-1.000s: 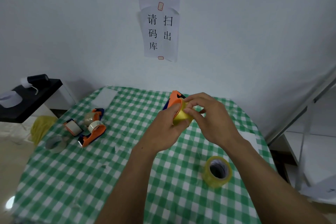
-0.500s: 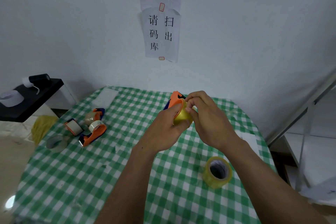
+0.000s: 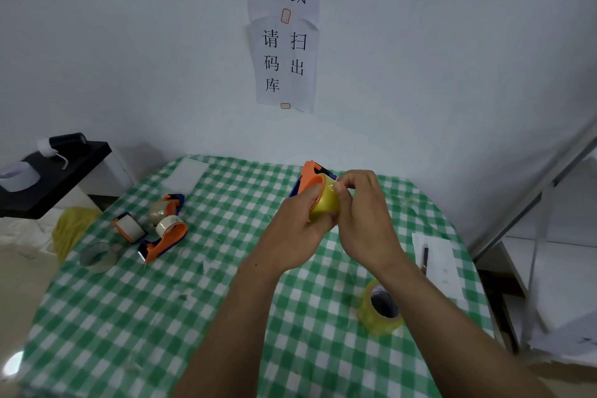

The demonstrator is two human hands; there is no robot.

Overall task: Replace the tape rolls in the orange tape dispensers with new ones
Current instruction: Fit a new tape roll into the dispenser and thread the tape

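Above the middle of the table I hold an orange and blue tape dispenser [image 3: 310,175] with a yellow tape roll [image 3: 326,203] on it. My left hand [image 3: 295,229] grips the dispenser and roll from below. My right hand [image 3: 365,213] pinches the top edge of the roll with curled fingers. A second yellow tape roll [image 3: 381,308] lies on the table at the right. At the left lie a second orange dispenser [image 3: 164,237] with a pale roll, a third dispenser [image 3: 168,203] behind it, and a small orange-framed part [image 3: 127,226].
A clear empty tape core [image 3: 97,257] sits near the table's left edge. White foam sheet [image 3: 185,173] lies at the back left. Paper with a pen [image 3: 434,257] lies at the right edge. A black stand [image 3: 58,171] is left of the green checked table [image 3: 181,300].
My right hand's fingers have curled in closer on the top of the yellow roll. The dispenser stays in about the same place in my left hand.
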